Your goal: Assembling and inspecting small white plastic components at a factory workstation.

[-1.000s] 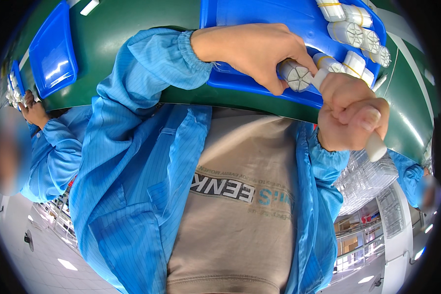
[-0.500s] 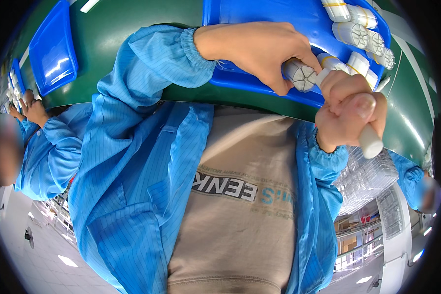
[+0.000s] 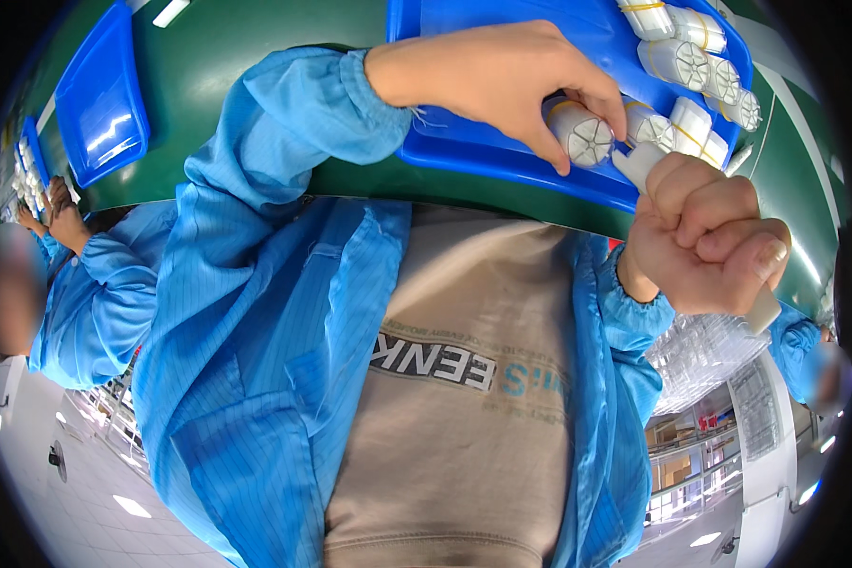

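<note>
Around a white bundle of thin tubes [image 3: 589,141], tied with a yellow band, arch the fingers of my left hand [image 3: 502,85]. Its thumb and fingers stand apart on either side of the bundle, whose wedge-patterned round end faces me; whether they still touch it is hard to see. The bundle lies at the near edge of a blue tray [image 3: 473,156]. My right hand [image 3: 705,227] is closed in a fist round a white stick-like tool [image 3: 640,167]. Its flat end points at the bundle and its other end shows below the fist.
Beside the bundle lie more white bundles [image 3: 677,64] with yellow bands, in the tray's right part. Another blue tray [image 3: 104,95] is on the green table [image 3: 218,57] to the left. A co-worker in a blue sleeve [image 3: 114,275] handles white pieces at far left.
My left hand has lifted slightly and its fingers have spread, baring more of the bundle and its band. My right hand has drawn back to the right and down with the white tool.
</note>
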`<state>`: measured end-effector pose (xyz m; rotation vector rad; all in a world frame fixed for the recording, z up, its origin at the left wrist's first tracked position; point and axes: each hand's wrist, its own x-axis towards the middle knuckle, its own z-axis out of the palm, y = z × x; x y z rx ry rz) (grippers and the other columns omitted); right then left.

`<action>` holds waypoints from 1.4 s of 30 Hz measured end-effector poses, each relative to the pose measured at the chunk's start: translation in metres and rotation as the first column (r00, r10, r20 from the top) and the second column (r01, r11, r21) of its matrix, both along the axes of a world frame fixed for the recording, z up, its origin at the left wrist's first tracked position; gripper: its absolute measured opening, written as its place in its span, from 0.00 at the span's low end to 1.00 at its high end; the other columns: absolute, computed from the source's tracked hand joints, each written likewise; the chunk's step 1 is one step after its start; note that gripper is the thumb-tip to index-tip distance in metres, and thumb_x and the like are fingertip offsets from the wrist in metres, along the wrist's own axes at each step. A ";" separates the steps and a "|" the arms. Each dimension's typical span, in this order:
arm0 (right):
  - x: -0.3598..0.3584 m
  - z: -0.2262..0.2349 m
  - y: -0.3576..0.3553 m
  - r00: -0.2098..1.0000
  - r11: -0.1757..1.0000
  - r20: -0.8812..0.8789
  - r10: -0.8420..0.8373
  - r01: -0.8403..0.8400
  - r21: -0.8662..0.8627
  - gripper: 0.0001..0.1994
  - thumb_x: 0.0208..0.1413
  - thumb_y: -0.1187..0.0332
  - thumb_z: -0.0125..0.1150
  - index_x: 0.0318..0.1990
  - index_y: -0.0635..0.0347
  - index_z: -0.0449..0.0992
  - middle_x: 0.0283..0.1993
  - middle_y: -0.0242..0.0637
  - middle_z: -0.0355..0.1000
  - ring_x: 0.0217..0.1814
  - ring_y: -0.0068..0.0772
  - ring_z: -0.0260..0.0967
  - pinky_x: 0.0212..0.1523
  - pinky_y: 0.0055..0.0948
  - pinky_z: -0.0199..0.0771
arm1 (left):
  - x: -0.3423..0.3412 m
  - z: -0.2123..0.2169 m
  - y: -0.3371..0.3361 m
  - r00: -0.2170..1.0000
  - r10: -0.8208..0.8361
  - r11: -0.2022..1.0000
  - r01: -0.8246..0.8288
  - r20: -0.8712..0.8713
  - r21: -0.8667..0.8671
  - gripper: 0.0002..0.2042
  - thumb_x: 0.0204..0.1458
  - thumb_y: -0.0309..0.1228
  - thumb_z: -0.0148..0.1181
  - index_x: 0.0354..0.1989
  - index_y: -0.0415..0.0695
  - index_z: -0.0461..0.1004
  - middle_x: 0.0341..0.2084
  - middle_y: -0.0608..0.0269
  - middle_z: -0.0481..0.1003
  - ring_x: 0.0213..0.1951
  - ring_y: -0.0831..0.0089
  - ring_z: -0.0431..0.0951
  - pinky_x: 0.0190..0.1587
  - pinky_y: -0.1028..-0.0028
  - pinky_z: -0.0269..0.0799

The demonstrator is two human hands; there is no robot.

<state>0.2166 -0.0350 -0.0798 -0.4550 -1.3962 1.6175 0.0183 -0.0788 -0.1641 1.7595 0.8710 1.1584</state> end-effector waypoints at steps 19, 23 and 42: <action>-0.019 -0.008 -0.006 0.979 0.975 0.079 -0.190 0.178 0.134 0.18 0.68 0.63 0.42 0.23 0.55 0.54 0.15 0.36 0.51 0.13 0.27 0.42 0.15 0.33 0.48 | -0.008 0.018 -0.005 0.979 -0.137 0.957 0.091 -0.152 -0.276 0.28 0.39 0.27 0.67 0.55 0.41 0.81 0.26 0.48 0.80 0.25 0.59 0.80 0.30 0.65 0.75; -0.027 -0.016 -0.009 0.974 0.968 0.101 -0.202 0.183 0.173 0.18 0.69 0.65 0.44 0.23 0.56 0.53 0.14 0.38 0.52 0.12 0.24 0.43 0.13 0.31 0.46 | -0.009 0.018 -0.005 0.980 -0.129 0.957 0.084 -0.150 -0.279 0.28 0.38 0.27 0.67 0.55 0.40 0.80 0.25 0.48 0.80 0.25 0.59 0.80 0.30 0.65 0.75; -0.031 -0.031 -0.005 0.966 0.954 0.024 -0.256 0.249 0.165 0.11 0.66 0.74 0.57 0.31 0.60 0.63 0.17 0.36 0.61 0.14 0.19 0.51 0.15 0.26 0.53 | 0.000 0.003 -0.004 0.992 -0.066 0.980 0.044 -0.110 -0.196 0.27 0.38 0.29 0.68 0.53 0.39 0.81 0.35 0.44 0.83 0.33 0.55 0.84 0.39 0.64 0.80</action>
